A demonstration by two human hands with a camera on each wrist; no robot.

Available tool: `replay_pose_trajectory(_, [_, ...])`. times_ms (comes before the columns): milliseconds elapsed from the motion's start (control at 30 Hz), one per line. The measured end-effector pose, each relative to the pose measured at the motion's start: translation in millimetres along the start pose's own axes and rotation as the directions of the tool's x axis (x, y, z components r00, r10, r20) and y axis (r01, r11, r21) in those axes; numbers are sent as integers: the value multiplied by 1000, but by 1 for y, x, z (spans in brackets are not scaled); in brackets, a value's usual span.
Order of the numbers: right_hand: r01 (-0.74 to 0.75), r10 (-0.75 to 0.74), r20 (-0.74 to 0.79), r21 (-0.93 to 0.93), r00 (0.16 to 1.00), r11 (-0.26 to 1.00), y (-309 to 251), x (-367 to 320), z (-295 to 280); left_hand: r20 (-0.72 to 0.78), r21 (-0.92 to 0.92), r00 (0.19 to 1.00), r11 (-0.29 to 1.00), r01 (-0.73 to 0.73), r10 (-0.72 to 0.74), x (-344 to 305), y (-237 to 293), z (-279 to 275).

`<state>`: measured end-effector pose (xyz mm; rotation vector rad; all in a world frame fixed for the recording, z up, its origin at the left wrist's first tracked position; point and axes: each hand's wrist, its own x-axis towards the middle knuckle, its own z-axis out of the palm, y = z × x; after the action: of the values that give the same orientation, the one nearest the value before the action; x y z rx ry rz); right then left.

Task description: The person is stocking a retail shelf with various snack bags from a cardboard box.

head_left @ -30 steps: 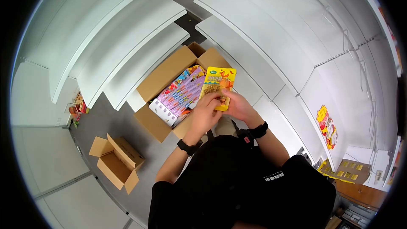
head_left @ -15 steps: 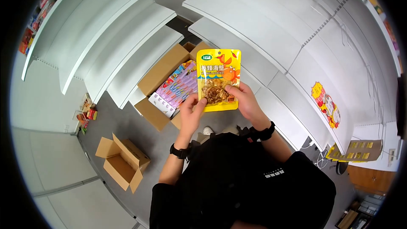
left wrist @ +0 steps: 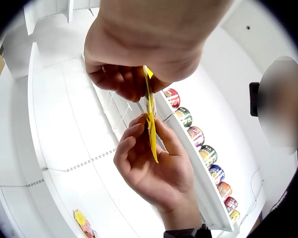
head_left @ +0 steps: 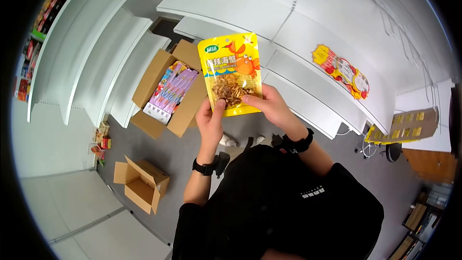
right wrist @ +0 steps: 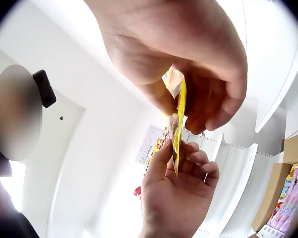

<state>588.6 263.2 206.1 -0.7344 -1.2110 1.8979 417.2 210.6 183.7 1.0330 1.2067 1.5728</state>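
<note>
A yellow snack pouch (head_left: 232,73) with a red crab print and a clear window of brown pieces is held upright, its front facing the head camera. My left hand (head_left: 210,121) pinches its lower left edge, thumb on the front. At the lower right, my right hand (head_left: 278,108) pinches it the same way. Both wrist views show the pouch (left wrist: 152,130) edge-on, thin, between thumbs and fingers. The fingers behind it are hidden in the head view.
An open carton (head_left: 185,108) of purple and colourful packets stands on the floor, left of the pouch. A smaller open box (head_left: 140,193) sits farther left. White shelves (head_left: 231,7) surround me; one bears a bright cartoon sign (head_left: 340,71). Lidded tubs (left wrist: 195,135) line another shelf.
The pouch has come up and nearer the head camera, its front now in full view. My left hand has shifted to its lower left edge. The head view has turned, showing more shelving.
</note>
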Motion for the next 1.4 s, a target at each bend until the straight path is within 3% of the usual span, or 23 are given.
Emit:
replay_pose_trajectory(300, [90, -91, -26, -7, 996, 996, -14, -71, -26, 40, 31, 996, 996, -79, 78, -59, 14, 54])
replay_pose_trajectory(633, [162, -162, 46, 21, 986, 987, 2, -181, 8, 11, 80, 993, 990, -116, 115, -183, 41, 60])
replay_pose_trajectory(767, [177, -175, 46, -39, 983, 983, 78, -222, 59, 44, 50, 993, 993, -111, 109, -248, 18, -9])
replay_pose_trajectory(900, [200, -198, 65, -26, 978, 979, 182, -244, 133, 52, 51, 988, 987, -150, 148, -313, -31, -115])
replay_pose_trajectory(1167, [135, -137, 76, 33, 988, 990, 437, -298, 246, -34, 130, 978, 971, -199, 205, -463, -175, -314])
replay_pose_trajectory(1267, [114, -116, 79, 27, 990, 993, 490, -328, 253, -36, 150, 982, 972, -179, 187, -509, -211, -338])
replay_pose_trajectory(1400, [107, -109, 55, 27, 993, 994, 486, -383, 217, -45, 151, 987, 978, -147, 155, -550, -227, -289])
